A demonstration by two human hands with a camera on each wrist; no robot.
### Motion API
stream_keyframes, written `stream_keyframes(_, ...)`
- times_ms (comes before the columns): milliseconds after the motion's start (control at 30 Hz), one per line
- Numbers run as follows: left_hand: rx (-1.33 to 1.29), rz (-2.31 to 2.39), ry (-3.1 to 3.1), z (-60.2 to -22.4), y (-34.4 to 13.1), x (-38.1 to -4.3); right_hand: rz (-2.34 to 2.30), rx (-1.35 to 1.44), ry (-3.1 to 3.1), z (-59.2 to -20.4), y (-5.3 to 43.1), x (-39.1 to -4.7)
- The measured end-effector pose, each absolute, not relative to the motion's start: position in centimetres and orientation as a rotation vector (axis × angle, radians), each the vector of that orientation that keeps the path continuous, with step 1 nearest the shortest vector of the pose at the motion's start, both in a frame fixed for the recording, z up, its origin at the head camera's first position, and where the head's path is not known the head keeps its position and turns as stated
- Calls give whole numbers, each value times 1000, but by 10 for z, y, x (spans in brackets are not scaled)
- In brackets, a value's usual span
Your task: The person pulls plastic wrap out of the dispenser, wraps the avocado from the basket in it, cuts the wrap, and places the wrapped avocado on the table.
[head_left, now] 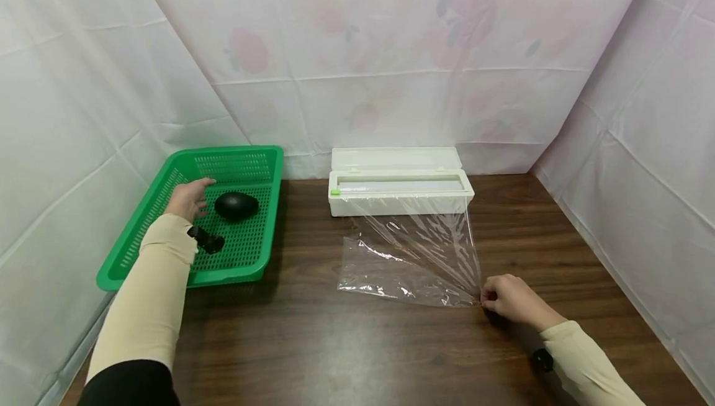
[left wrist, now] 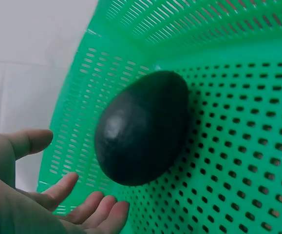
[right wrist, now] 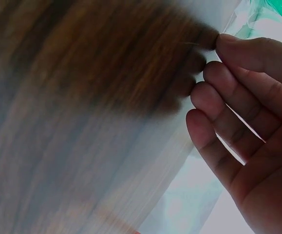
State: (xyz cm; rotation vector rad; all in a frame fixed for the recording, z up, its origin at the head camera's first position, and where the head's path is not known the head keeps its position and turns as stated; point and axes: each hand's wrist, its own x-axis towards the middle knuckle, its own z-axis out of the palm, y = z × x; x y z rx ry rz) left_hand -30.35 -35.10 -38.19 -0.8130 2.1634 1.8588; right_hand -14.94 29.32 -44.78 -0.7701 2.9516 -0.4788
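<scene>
Clear film spans the dispenser to the right hand, which pinches its corner, apparently for tension; the left hand, fingers apart and empty, hovers beside the dark ovoid in the basket.

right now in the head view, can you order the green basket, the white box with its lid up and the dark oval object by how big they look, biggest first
1. Green basket
2. White box, lid included
3. Dark oval object, clearly the smallest
</scene>
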Motion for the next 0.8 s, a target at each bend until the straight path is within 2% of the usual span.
stream_keyframes(367, -689, 1578, 2246, -399, -355, -312, -482, -760, 2963, -451, 293, -149)
stream_keyframes(567, -558, 1448, 2275, -399, -350, -309, -480, -760, 2962, -451, 293, -149)
stream_keyframes(800, -524, 1402, 2245, -397, -341, -310, -480, -766, 2967, -451, 293, -148)
